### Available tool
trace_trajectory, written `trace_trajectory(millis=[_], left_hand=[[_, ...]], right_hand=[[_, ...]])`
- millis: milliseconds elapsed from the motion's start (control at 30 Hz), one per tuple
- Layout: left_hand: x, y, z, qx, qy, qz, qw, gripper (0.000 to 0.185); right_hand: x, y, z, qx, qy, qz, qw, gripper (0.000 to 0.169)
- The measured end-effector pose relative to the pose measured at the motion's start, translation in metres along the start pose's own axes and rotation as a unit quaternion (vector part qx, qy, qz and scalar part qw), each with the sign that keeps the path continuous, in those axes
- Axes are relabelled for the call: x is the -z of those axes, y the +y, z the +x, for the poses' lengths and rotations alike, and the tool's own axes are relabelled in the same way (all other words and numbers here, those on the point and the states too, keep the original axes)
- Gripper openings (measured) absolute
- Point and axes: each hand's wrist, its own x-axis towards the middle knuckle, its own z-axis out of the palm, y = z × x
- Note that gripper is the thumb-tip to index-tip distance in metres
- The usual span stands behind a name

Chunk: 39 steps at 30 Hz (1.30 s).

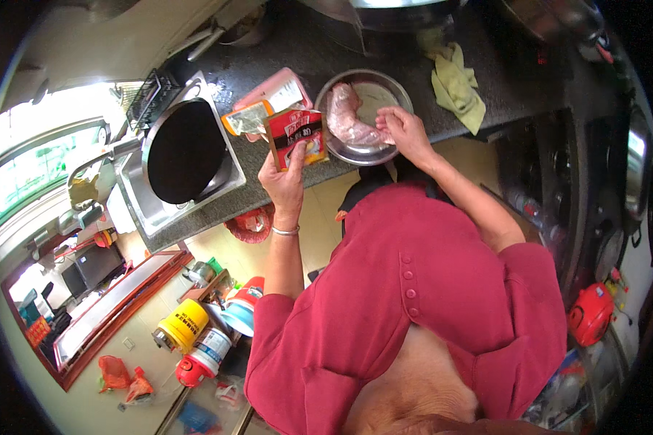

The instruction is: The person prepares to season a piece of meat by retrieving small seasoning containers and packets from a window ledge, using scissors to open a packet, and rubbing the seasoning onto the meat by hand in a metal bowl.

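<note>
My left hand (pixel 284 176) holds a red seasoning packet (pixel 298 136) with a black band, the thumb across its front. My right hand (pixel 405 133) is at the right side of a round stainless steel bowl (pixel 405 89), its fingers at the end of a long piece of raw meat (pixel 345 117). Whether the fingers grip the meat I cannot tell. The meat lies curved along the bowl's left and near side. Left of the packet lie an orange-edged packet (pixel 248 118) and a pink tray with a white label (pixel 285 89), partly overlapped by the packets.
A steel sink (pixel 233 163) with a large black round pan (pixel 185 152) over it is at the left. A green cloth (pixel 457 89) lies on the dark counter (pixel 299 187) right of the bowl. A red bowl or basin (pixel 250 224) stands below the counter edge.
</note>
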Motion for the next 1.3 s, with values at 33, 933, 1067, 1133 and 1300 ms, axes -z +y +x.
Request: trace_trajectory(millis=[33, 933, 1067, 1133, 1300], left_hand=[[0.0, 0.006, 0.0, 0.015, 0.004, -0.04, 0.999, 0.018], [0.025, -0.042, 0.039, 0.034, -0.154, -0.475, 0.866, 0.049], [0.011, -0.049, 0.029, 0.028, -0.179, -0.452, 0.873, 0.048], [0.007, -0.052, 0.025, 0.035, -0.19, -0.44, 0.877, 0.046], [-0.003, -0.058, 0.014, 0.039, -0.159, -0.336, 0.927, 0.037]], right_hand=[[-0.004, -0.009, -0.002, -0.012, 0.004, 0.006, 1.0, 0.028], [-0.069, -0.103, -0.043, 0.265, -0.004, -0.284, 0.921, 0.022], [-0.083, -0.122, -0.047, 0.276, -0.003, -0.231, 0.933, 0.02], [-0.085, -0.12, -0.045, 0.275, 0.006, -0.211, 0.938, 0.018], [-0.083, -0.105, -0.044, 0.222, 0.034, -0.157, 0.962, 0.014]])
